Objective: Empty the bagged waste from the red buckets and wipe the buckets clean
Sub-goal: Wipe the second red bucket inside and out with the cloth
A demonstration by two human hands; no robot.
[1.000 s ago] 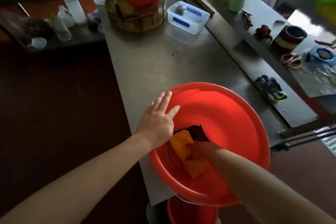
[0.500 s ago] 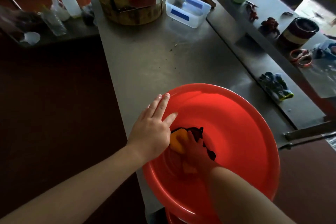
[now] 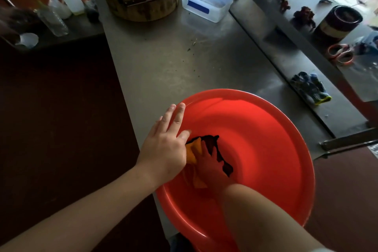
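Bucket, red, overhanging the table's near edge: left hand flat on its left rim, grip released, right hand flat-pressing a cloth inside; hard strokes could tip it off.

Red bucket on a grey table.
The cloth is orange and near-black; clear tub with blue strips; gloves dark blue, yellow cuffs; scissors orange-handled.
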